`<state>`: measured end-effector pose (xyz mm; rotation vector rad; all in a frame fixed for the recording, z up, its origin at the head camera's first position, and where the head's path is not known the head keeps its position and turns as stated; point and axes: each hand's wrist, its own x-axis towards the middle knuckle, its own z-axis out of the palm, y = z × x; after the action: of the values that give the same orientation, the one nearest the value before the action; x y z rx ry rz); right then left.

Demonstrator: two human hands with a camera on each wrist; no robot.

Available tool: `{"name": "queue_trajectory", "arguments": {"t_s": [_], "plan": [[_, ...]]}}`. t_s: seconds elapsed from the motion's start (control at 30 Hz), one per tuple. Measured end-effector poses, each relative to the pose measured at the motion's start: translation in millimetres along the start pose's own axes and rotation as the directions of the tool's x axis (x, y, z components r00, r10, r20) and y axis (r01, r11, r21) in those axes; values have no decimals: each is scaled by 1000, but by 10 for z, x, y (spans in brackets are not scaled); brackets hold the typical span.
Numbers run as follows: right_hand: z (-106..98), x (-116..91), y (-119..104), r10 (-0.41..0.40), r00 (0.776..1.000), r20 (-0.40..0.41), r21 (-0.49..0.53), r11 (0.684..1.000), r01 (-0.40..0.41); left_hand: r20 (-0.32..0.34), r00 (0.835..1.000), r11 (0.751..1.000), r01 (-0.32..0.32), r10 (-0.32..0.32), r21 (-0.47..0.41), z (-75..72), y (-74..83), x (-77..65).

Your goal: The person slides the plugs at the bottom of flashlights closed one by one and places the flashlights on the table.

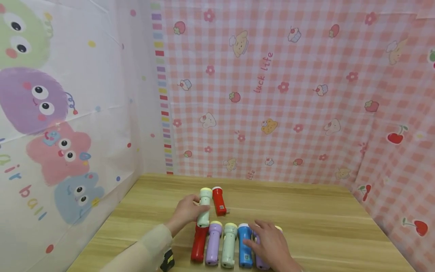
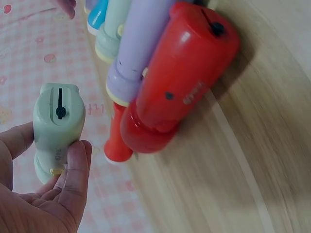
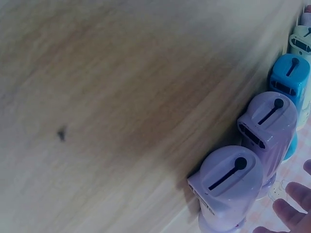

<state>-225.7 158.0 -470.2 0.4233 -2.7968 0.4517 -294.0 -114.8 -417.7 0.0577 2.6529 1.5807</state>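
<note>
My left hand (image 1: 185,212) grips a pale green flashlight (image 1: 204,208) with a yellow rim, raised above the red flashlight (image 1: 199,244) at the row's left end. In the left wrist view, fingers and thumb hold the green flashlight's body (image 2: 59,121) from both sides. Over the right part of the row is my right hand (image 1: 272,241), fingers spread and relaxed. Beneath or beside it lie a blue flashlight (image 1: 245,245) and two purple ones, partly hidden; the right wrist view shows the end purple flashlight (image 3: 233,187). Whether the right hand touches any is unclear.
Between the red and blue flashlights lie a purple flashlight (image 1: 213,243) and another pale green flashlight (image 1: 229,245). A second red flashlight (image 1: 219,202) lies behind the row. A wooden table (image 1: 306,204) carries them, with patterned cloths (image 1: 258,113) hanging behind and at both sides.
</note>
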Motion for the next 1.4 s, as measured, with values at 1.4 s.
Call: {"name": "queue_trajectory", "arguments": {"t_s": [1.4], "plan": [[92, -175, -6, 54, 993, 102, -52, 997, -49, 4, 1000, 996, 28, -29, 86, -342, -498, -236]]}}
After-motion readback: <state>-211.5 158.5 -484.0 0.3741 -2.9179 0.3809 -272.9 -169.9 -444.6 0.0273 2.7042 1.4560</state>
